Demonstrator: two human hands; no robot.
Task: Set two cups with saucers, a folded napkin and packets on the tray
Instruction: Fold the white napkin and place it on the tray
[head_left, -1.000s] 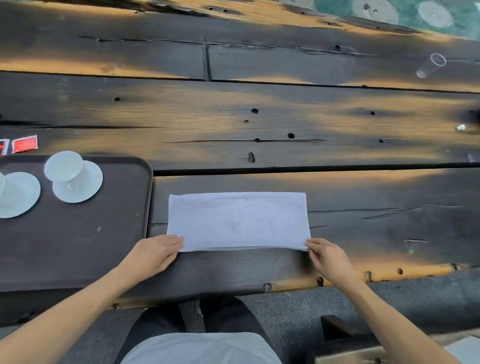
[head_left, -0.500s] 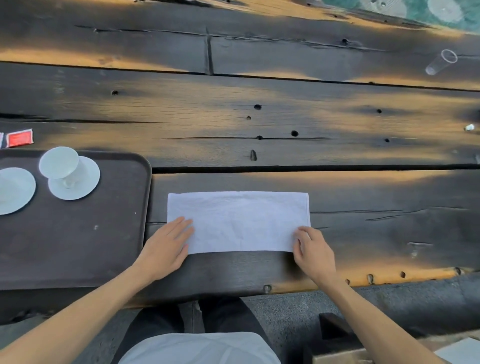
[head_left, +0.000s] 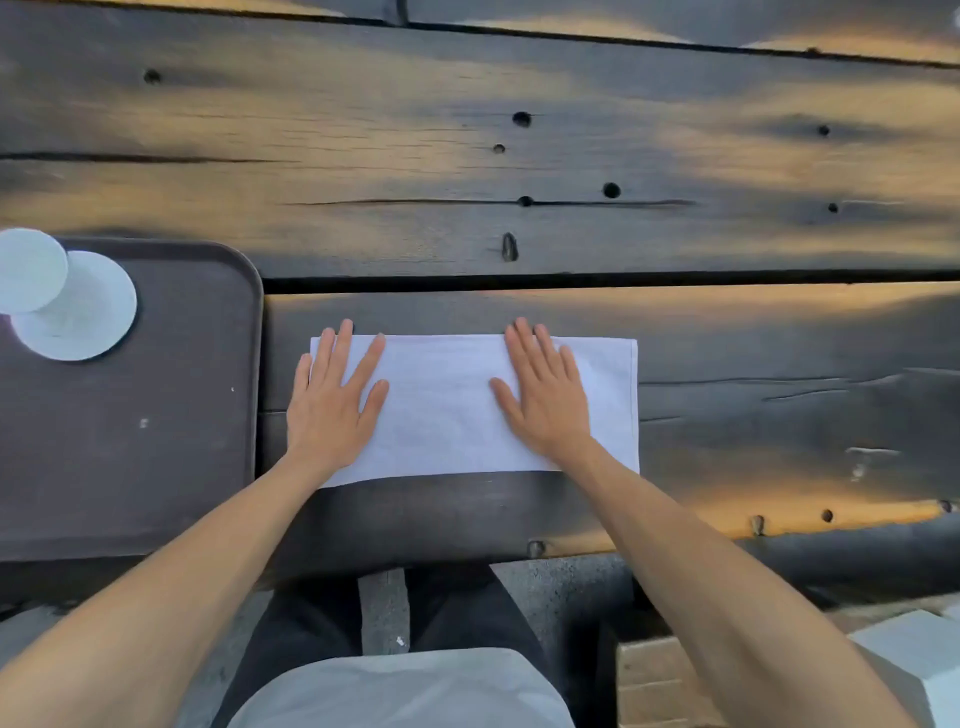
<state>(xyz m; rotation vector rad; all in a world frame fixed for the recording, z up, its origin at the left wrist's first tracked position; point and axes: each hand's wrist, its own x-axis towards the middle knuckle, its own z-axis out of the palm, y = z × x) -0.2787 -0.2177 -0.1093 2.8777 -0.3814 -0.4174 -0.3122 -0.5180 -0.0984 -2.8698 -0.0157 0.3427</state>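
Now both hands lie flat on the white napkin (head_left: 447, 405), palms down, fingers spread and straight — pressing, gripping nothing. The left hand (head_left: 332, 400) covers the napkin's 9 o'clock end, its fingertips (head_left: 345, 330) reaching just past the far edge onto the dark wooden table (head_left: 519, 156). The right hand (head_left: 545, 395) sits a little to the 3 o'clock side of the napkin's middle, fingertips likewise at the far edge, with a strip of cloth left bare beyond it toward 3 o'clock.

The napkin is a long rectangle on the table, just beside the brown tray (head_left: 156, 441), which lies at its 9 o'clock. On the tray's far corner, at about 10 o'clock from the napkin, a white cup (head_left: 28, 270) stands on a white saucer (head_left: 88, 317).

Half a second ago the hands were at the napkin's near edge, at its two near corners — they have since slid forward over the cloth. The view has also dropped closer, and the red packet has gone out of frame.
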